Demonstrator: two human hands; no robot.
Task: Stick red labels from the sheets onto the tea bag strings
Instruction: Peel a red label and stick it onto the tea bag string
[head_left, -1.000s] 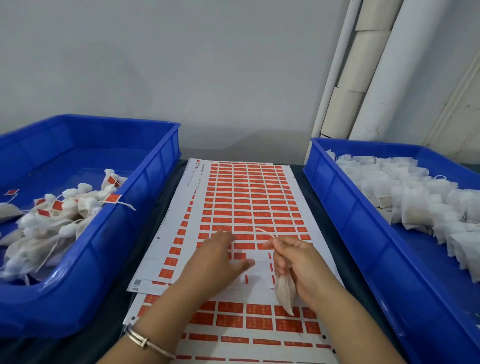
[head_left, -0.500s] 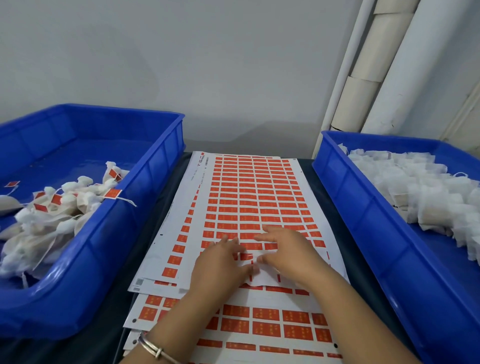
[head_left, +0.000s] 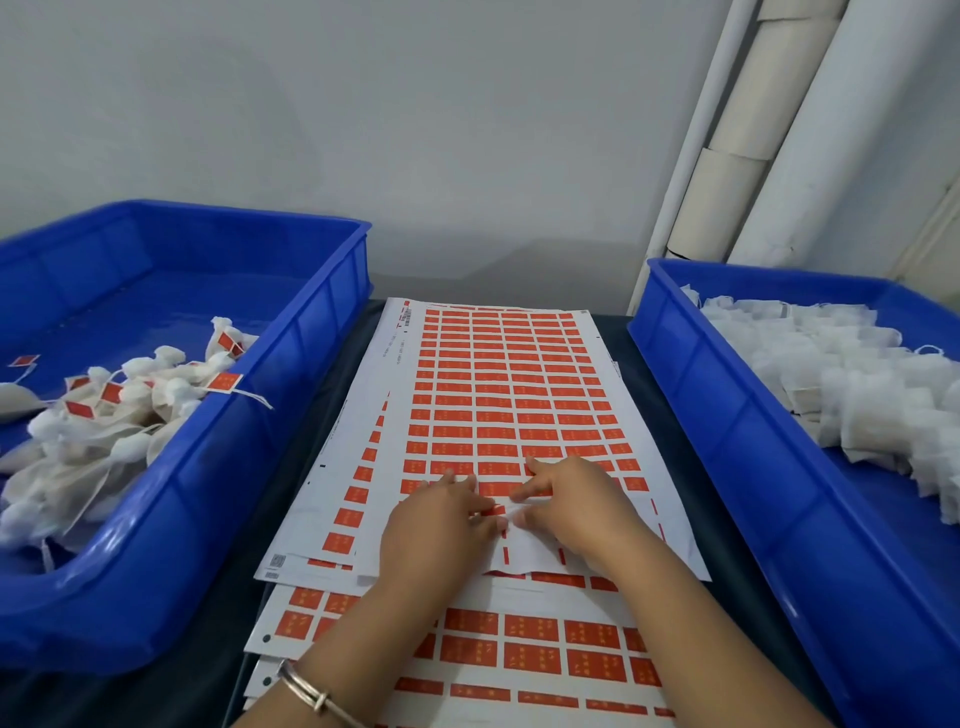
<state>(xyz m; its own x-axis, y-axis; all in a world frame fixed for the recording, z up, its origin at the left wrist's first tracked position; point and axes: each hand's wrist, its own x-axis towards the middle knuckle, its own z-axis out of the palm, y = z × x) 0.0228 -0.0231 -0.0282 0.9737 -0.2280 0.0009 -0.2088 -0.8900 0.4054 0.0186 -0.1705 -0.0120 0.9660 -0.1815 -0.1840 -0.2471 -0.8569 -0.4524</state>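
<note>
Two blue bins (head_left: 291, 395) here, one on each side of the tabletop (head_left: 332, 364). Left bin holds a pile of labelled tea bags (head_left: 119, 415), too tangled to count, but I can make out about seven red labels (head_left: 224, 382) on them. The right blue bin (head_left: 727, 431) has a heap of plain tea bags (head_left: 857, 384), dozens easily. In between is a stack of label sheets (head_left: 498, 395), at least four layers showing at the near edge. Top sheet runs six labels across. Two hands (head_left: 441, 525), one bracelet (head_left: 311, 691), three white pipes (head_left: 810, 130).
</note>
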